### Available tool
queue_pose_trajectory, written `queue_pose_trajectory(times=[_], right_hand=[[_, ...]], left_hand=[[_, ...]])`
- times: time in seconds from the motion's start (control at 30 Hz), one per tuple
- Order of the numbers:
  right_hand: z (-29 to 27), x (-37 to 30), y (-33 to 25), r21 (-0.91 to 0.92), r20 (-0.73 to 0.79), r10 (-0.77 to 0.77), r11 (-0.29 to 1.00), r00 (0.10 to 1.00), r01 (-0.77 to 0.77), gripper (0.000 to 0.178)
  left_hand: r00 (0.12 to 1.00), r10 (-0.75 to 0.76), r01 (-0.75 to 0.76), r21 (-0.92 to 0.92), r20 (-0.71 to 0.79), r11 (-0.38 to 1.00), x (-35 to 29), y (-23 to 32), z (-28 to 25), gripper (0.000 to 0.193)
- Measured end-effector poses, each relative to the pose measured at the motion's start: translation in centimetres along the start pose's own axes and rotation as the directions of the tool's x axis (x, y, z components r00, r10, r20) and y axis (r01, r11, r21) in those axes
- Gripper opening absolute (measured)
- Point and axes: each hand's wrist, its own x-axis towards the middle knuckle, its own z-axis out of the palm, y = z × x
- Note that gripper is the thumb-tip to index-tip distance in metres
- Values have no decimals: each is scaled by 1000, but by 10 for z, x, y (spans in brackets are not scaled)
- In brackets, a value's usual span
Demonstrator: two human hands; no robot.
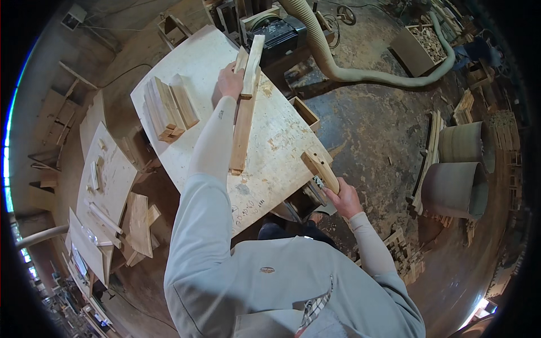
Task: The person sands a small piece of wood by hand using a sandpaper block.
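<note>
My left hand [230,81] is on the far part of a pale worktable [282,152], its fingers closed on a short wooden piece [242,56]. That piece lies against a pale wooden block [253,65] on a long wooden strip [244,132]. At the table's right corner, my right hand [345,200] is closed around the near end of a rounded wooden bar [320,170] with dark holes. Some metal parts show beside its fingers. To the left of my left arm, several wooden pieces [163,110] are stacked on the table.
A dark motor [276,32] and a ribbed hose [332,67] stand beyond the table. Two round drums [455,188] and wood offcuts [403,253] are on the right. On the left is a second board surface [107,180] with scraps. An open box [305,112] sits beside the table.
</note>
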Motion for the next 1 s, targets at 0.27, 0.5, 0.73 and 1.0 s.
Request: queue_pose_trajectory(times=[0.27,0.5,0.73,1.0], right_hand=[[-7,-3,2,-23,9,33,999,999,-33,47],[-22,1,-16,11,52,29,1000,998,-29,46],[-25,-1,-18,0,83,64,998,995,-64,46],[-17,0,-12,-50,77,72,996,994,-68,46]], left_hand=[[962,270,-262,131,-50,956,-22,3,-11,36],[999,-27,27,19,20,999,-12,-17,-11,33],[987,-161,163,-160,25,974,18,-9,10,28],[987,-161,158,-110,-20,981,31,5,24,26]])
